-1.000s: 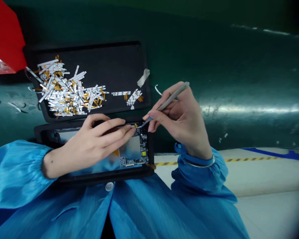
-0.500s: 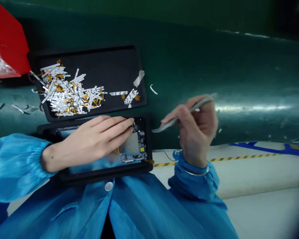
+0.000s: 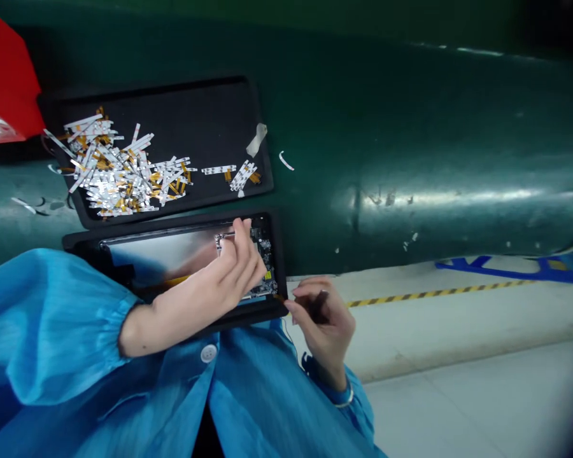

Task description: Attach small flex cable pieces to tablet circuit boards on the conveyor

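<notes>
My left hand [image 3: 224, 277] lies over a tablet's open back, fingers bent together and tips near the top edge of the circuit board [image 3: 268, 261]. Whatever is under those fingers is hidden. The tablet [image 3: 157, 251], with a shiny silvery panel, lies in a black tray [image 3: 279, 254] close to my body. Just off the tray's right end, my right hand [image 3: 327, 324] is closed around tweezers [image 3: 319, 304], seen only as a dark piece between the fingers. Its thumb and index finger are close to a small orange flex cable [image 3: 281, 298] at the tray's edge.
A second black tray [image 3: 195, 114] behind holds a heap of white and orange flex strips [image 3: 119, 172] and a crumpled tape piece [image 3: 256, 140]. A red bin [image 3: 9, 76] stands at the far left. Scraps lie on the green table [image 3: 363, 127], whose front edge runs beside my right hand.
My right hand has come down and left from above the table to the tray's right end, turning the tweezers. My left hand has shifted right over the board, its fingers now more bent.
</notes>
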A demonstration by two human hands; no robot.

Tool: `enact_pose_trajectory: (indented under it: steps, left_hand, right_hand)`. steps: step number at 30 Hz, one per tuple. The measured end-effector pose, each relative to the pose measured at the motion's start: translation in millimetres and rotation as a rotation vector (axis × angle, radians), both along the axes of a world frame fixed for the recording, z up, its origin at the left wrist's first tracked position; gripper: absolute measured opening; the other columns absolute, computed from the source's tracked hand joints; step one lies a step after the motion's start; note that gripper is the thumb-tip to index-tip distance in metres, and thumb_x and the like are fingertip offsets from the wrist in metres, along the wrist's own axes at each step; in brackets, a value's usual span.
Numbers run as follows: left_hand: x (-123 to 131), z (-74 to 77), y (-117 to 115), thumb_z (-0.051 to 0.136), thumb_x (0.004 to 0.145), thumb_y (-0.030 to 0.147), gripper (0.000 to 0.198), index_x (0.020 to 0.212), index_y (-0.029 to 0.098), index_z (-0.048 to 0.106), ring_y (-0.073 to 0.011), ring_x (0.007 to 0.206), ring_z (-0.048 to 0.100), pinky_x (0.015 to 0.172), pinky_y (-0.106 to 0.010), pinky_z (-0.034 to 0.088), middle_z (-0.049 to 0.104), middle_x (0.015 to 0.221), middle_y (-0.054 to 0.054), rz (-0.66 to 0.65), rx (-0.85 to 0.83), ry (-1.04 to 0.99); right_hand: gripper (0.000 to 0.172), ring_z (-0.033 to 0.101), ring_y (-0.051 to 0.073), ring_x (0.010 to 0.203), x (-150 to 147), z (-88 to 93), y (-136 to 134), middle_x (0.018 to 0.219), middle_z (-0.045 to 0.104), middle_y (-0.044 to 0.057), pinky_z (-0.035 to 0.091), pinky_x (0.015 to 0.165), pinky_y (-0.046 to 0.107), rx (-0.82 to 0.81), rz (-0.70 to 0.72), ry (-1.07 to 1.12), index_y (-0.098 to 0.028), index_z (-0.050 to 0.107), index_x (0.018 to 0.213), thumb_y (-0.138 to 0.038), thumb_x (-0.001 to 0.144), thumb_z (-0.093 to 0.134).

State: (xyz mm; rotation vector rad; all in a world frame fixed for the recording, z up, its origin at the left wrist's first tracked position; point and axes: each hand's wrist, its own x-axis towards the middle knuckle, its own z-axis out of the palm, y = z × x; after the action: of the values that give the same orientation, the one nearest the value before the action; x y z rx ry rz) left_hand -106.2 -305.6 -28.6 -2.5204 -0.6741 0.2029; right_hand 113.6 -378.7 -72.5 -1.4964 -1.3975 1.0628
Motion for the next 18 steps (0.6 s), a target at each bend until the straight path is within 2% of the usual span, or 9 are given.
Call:
enact_pose_trajectory:
  steps: [4, 7, 9, 11, 14, 16, 18]
  left_hand:
    - [-8.4, 2.4, 7.4, 0.034, 0.097, 0.000, 0.033, 0.125, 0.000, 0.051, -0.0363, 0.123, 0.061, 0.091, -0.038, 0.050, 0.059, 0.132, -0.030, -0.001, -0.110, -0.154]
    - [-19.4, 6.2, 18.1, 0.032, 0.099, 0.002, 0.035, 0.130, 0.000, 0.049, -0.0349, 0.123, 0.061, 0.091, -0.043, 0.050, 0.060, 0.134, -0.025, -0.046, -0.291, -0.334]
    - [-21.9, 7.1, 20.6, 0.037, 0.100, 0.007, 0.029, 0.125, 0.002, 0.052, -0.0337, 0.116, 0.061, 0.087, -0.043, 0.048, 0.064, 0.127, -0.020, -0.041, -0.375, -0.461]
    - [-18.0, 4.9, 17.4, 0.049, 0.100, 0.017, 0.016, 0.110, 0.007, 0.056, -0.0314, 0.100, 0.060, 0.077, -0.042, 0.045, 0.065, 0.112, -0.015, -0.014, -0.455, -0.569]
    - [-3.4, -3.7, 8.5, 0.064, 0.093, 0.031, 0.022, 0.095, 0.012, 0.054, -0.0281, 0.086, 0.053, 0.068, -0.039, 0.041, 0.059, 0.098, -0.011, -0.011, -0.596, -0.617]
    - [6.1, -10.5, 5.5, 0.067, 0.090, 0.028, 0.022, 0.092, 0.013, 0.052, -0.0274, 0.085, 0.050, 0.068, -0.039, 0.039, 0.057, 0.096, -0.011, -0.001, -0.669, -0.624]
    - [11.5, -15.8, 6.5, 0.062, 0.091, 0.021, 0.013, 0.091, 0.014, 0.051, -0.0257, 0.083, 0.048, 0.069, -0.039, 0.037, 0.055, 0.095, -0.010, 0.014, -0.738, -0.656]
  right_hand:
    - [0.015, 0.053, 0.009, 0.060, -8.2, -4.4, -7.5, 0.090, 0.057, 0.001, 0.041, 0.047, 0.024, 0.114, -0.005, -0.035, -0.022, 0.066, 0.097, -0.015, 0.087, 0.075]
    - [0.015, 0.055, 0.011, 0.063, -13.0, -8.9, -8.0, 0.087, 0.059, 0.001, 0.045, 0.050, 0.024, 0.193, -0.050, -0.085, -0.022, 0.066, 0.093, -0.010, 0.087, 0.073]
    - [0.015, 0.056, 0.012, 0.065, -16.2, -11.3, -8.1, 0.085, 0.059, 0.001, 0.047, 0.052, 0.025, 0.228, -0.081, -0.096, -0.022, 0.066, 0.091, -0.008, 0.087, 0.071]
    - [0.016, 0.057, 0.013, 0.068, -18.4, -13.0, -8.6, 0.085, 0.059, 0.001, 0.049, 0.055, 0.026, 0.274, -0.086, -0.111, -0.022, 0.067, 0.092, -0.007, 0.087, 0.071]
    - [0.018, 0.057, 0.011, 0.068, -18.4, -14.6, -9.6, 0.086, 0.061, 0.001, 0.051, 0.057, 0.025, 0.405, -0.026, -0.191, -0.021, 0.068, 0.096, -0.005, 0.087, 0.071]
    - [0.019, 0.057, 0.011, 0.067, -16.3, -15.8, -9.4, 0.085, 0.062, 0.001, 0.052, 0.058, 0.025, 0.506, 0.026, -0.261, -0.020, 0.069, 0.097, -0.004, 0.087, 0.071]
    - [0.018, 0.058, 0.012, 0.068, -13.6, -16.9, -8.3, 0.084, 0.063, 0.002, 0.052, 0.059, 0.025, 0.581, 0.069, -0.316, -0.019, 0.070, 0.099, -0.004, 0.087, 0.071]
